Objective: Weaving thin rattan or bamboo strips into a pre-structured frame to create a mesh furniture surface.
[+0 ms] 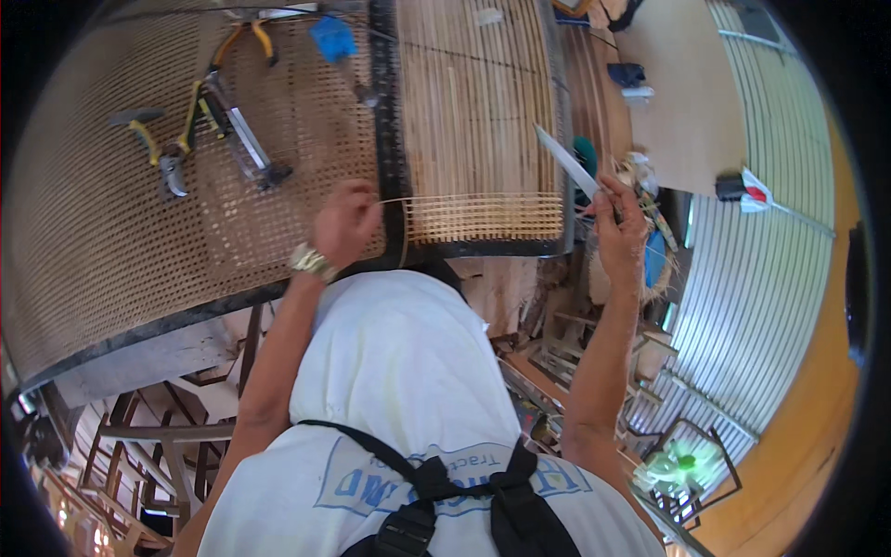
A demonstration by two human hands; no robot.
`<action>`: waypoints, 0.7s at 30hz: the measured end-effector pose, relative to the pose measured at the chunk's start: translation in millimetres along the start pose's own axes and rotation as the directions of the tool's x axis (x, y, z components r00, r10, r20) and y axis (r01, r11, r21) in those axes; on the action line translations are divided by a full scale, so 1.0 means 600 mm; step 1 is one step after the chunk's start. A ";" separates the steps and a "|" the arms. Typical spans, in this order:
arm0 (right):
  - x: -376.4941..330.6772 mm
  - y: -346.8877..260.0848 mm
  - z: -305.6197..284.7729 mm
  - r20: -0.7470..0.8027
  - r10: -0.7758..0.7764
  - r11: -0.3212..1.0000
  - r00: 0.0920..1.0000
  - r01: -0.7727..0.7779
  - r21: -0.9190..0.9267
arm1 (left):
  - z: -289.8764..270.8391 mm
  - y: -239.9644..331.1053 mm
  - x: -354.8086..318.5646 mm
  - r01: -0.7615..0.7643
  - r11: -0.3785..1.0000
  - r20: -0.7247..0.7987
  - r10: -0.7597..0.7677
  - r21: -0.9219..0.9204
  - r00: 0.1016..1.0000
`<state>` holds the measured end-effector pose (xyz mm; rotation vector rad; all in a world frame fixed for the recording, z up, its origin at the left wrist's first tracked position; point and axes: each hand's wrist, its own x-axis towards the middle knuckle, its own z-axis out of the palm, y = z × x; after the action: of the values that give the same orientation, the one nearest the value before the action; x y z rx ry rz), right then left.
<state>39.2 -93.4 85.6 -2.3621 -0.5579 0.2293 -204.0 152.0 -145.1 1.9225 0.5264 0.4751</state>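
Observation:
A panel of lengthwise cane strips (473, 111) lies before me, its near end woven crosswise into a lighter band (487, 218). From that band a thin cane strand (394, 200) crosses the dark frame bar to the curled fingers of my left hand (348, 223), which appear pinched on it; the fingers are slightly blurred. My right hand (620, 218), off the panel's right edge, grips a long, flat, silvery-white pointed blade-like tool (566, 162). Its tip points up and left over the panel; its exact kind is unclear.
On the open-mesh cane panel (102, 232) at left lie yellow-handled pliers (243, 42), cutters (153, 148), a silver cutter-like tool (243, 139) and a blue-handled tool (336, 42). A woven basket with odds and ends (654, 260) stands right. Wooden frames (158, 455) crowd below left.

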 end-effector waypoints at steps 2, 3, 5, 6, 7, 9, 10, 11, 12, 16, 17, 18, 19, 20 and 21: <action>0.003 -0.002 -0.032 -0.070 0.082 0.996 0.994 -0.084 -0.025 | -0.038 -0.015 -0.023 0.036 0.987 0.023 -0.040 0.156 0.999; 0.002 -0.003 -0.045 -0.128 0.157 0.986 0.979 -0.161 -0.028 | -0.053 -0.012 -0.029 0.038 0.989 0.034 -0.043 0.141 0.998; 0.009 0.008 -0.061 -0.159 0.192 0.979 0.969 -0.201 -0.041 | -0.067 -0.007 -0.030 0.161 0.970 0.044 -0.172 0.182 0.984; 0.011 0.004 -0.056 -0.164 0.252 0.960 0.954 -0.268 -0.084 | -0.062 -0.004 -0.032 0.168 0.970 0.049 -0.179 0.175 0.983; 0.012 0.001 -0.048 -0.171 0.311 0.934 0.935 -0.334 -0.124 | -0.058 -0.002 -0.033 0.190 0.974 -0.035 -0.187 0.123 0.982; 0.004 0.010 -0.022 -0.078 0.238 0.958 0.968 -0.247 -0.146 | -0.046 0.001 -0.032 0.213 0.974 -0.117 -0.204 0.072 0.972; -0.005 0.016 0.000 0.017 0.163 0.976 0.987 -0.158 -0.150 | -0.040 0.002 -0.032 0.203 0.975 -0.165 -0.186 0.093 0.969; -0.011 0.016 0.021 0.111 0.085 0.988 0.990 -0.068 -0.142 | -0.036 0.002 -0.032 0.193 0.974 -0.212 -0.166 0.116 0.963; -0.011 0.011 0.038 0.119 0.089 0.988 0.989 -0.072 -0.139 | -0.029 0.001 -0.032 0.200 0.972 -0.210 -0.172 0.121 0.962; -0.001 0.010 0.071 0.327 0.033 0.958 0.944 0.064 -0.280 | -0.018 -0.005 -0.034 0.154 0.947 -0.267 -0.077 0.283 0.961; 0.000 0.014 0.073 0.383 0.030 0.943 0.923 0.101 -0.318 | -0.018 -0.006 -0.035 0.148 0.948 -0.261 -0.072 0.283 0.963; 0.004 0.010 0.073 0.385 0.028 0.943 0.922 0.103 -0.316 | -0.019 -0.006 -0.035 0.150 0.947 -0.262 -0.073 0.285 0.962; 0.008 0.003 0.070 0.326 0.056 0.951 0.944 0.049 -0.306 | -0.019 -0.006 -0.036 0.131 0.942 -0.267 -0.047 0.308 0.963; 0.011 -0.001 0.069 0.265 0.086 0.956 0.960 -0.005 -0.292 | -0.020 -0.006 -0.036 0.112 0.937 -0.271 -0.019 0.330 0.962; 0.013 -0.001 0.069 0.265 0.086 0.956 0.960 -0.005 -0.293 | -0.020 -0.006 -0.036 0.112 0.938 -0.271 -0.020 0.328 0.962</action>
<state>33.2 -65.4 54.9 -2.6496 -0.7096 0.5366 -229.0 150.3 -146.0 2.1753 0.8944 0.6350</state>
